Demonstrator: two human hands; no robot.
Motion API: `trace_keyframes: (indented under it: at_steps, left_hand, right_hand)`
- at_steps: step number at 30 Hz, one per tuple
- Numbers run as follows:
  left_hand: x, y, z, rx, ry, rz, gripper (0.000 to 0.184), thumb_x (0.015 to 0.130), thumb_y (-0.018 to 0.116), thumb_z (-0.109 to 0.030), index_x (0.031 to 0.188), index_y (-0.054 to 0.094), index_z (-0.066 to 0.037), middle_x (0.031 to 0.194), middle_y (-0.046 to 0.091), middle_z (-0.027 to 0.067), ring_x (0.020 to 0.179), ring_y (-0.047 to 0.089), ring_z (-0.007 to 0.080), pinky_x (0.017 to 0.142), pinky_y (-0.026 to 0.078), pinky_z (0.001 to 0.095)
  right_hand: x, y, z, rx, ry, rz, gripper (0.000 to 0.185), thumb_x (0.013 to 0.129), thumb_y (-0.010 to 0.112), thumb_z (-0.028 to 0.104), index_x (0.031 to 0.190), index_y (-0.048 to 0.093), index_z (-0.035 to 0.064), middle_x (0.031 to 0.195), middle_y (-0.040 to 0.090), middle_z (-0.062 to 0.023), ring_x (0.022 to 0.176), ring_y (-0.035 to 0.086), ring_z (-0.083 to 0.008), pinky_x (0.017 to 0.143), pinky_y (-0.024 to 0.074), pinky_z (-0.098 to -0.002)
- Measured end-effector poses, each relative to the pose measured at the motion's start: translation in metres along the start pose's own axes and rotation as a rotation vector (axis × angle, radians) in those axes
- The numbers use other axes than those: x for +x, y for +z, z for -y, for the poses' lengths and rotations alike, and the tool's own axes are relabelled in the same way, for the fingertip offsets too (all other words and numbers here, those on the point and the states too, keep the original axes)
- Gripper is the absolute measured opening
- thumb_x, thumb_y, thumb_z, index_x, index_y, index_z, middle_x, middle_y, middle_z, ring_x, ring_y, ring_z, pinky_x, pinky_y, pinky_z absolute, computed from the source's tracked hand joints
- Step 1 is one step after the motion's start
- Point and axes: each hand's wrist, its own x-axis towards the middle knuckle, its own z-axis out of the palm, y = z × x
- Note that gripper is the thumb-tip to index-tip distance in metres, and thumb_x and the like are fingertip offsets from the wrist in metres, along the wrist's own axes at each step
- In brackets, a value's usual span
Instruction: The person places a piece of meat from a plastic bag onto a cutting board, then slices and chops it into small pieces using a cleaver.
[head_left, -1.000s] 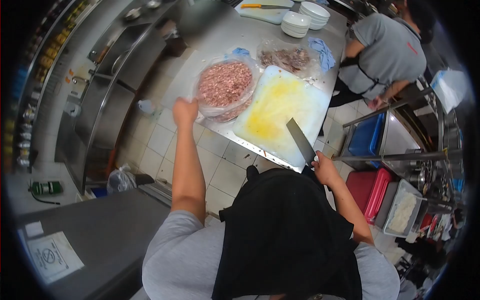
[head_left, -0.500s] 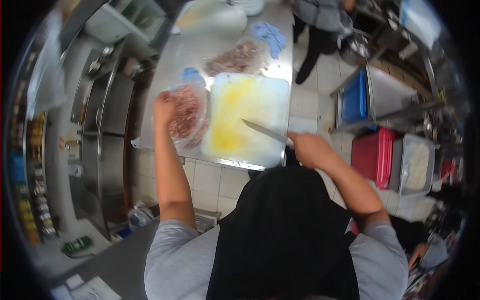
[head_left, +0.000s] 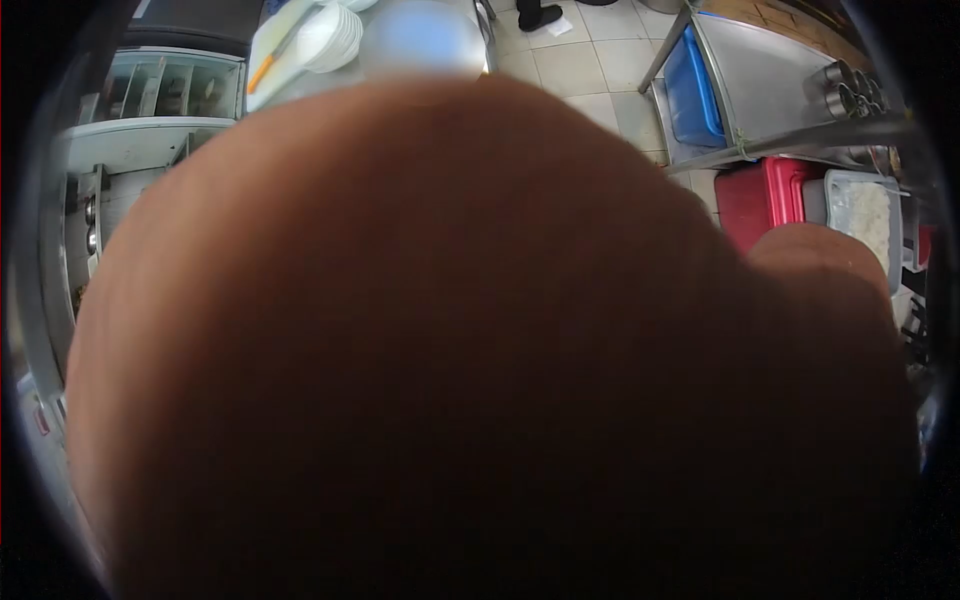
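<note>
A hand [head_left: 450,330], dark and very close to the lens, fills most of the view; whether it is the left or right, and whether its fingers are clenched, released or grasping something, cannot be told. Past its upper edge, a stack of white bowls [head_left: 332,40] stands on the counter [head_left: 347,80], beside a pale board bearing an orange-handled knife [head_left: 262,73]. At right, a blue tub [head_left: 692,95] sits under a metal shelf [head_left: 760,75] carrying metal pots [head_left: 845,98]. A red container [head_left: 785,190], partly hidden, adjoins a translucent tub [head_left: 850,177] holding a white mass [head_left: 872,217].
</note>
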Motion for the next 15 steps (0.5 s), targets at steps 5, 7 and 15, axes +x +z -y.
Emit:
trace_keyframes:
  at_steps: [5, 7, 15]
  left_hand:
    - [-0.016, 0.068, -0.020, -0.164, -0.042, 0.096, 0.034, 0.097, 0.061, -0.028, 0.116, 0.075, -0.004, 0.096, 0.079, 0.0170, 0.080, 0.074, 0.0303, 0.066, 0.057, 0.0443]
    - [-0.010, 0.086, 0.024, -0.216, -0.076, 0.102, 0.034, 0.098, 0.059, -0.028, 0.116, 0.075, -0.004, 0.094, 0.079, 0.0162, 0.075, 0.073, 0.0295, 0.061, 0.057, 0.0446]
    - [0.019, 0.145, 0.059, -0.178, -0.030, -0.086, 0.018, 0.097, 0.072, -0.011, 0.111, 0.077, -0.001, 0.088, 0.075, 0.0084, 0.075, 0.064, 0.0137, 0.069, 0.052, 0.0315]
  right_hand:
    - [0.006, -0.026, -0.022, 0.222, 0.171, 0.125, 0.023, 0.091, 0.065, 0.009, 0.112, 0.065, 0.0006, 0.080, 0.072, -0.0185, 0.080, 0.074, -0.0383, 0.070, 0.0560, -0.0517]
    - [0.017, -0.030, -0.030, 0.315, 0.209, 0.190, 0.023, 0.091, 0.065, 0.008, 0.112, 0.065, 0.0007, 0.080, 0.071, -0.0186, 0.080, 0.073, -0.0384, 0.070, 0.0559, -0.0517]
    - [0.095, -0.043, -0.018, 0.549, 0.222, 0.469, 0.022, 0.091, 0.066, 0.007, 0.113, 0.064, 0.0012, 0.080, 0.070, -0.0189, 0.079, 0.073, -0.0386, 0.070, 0.0554, -0.0517]
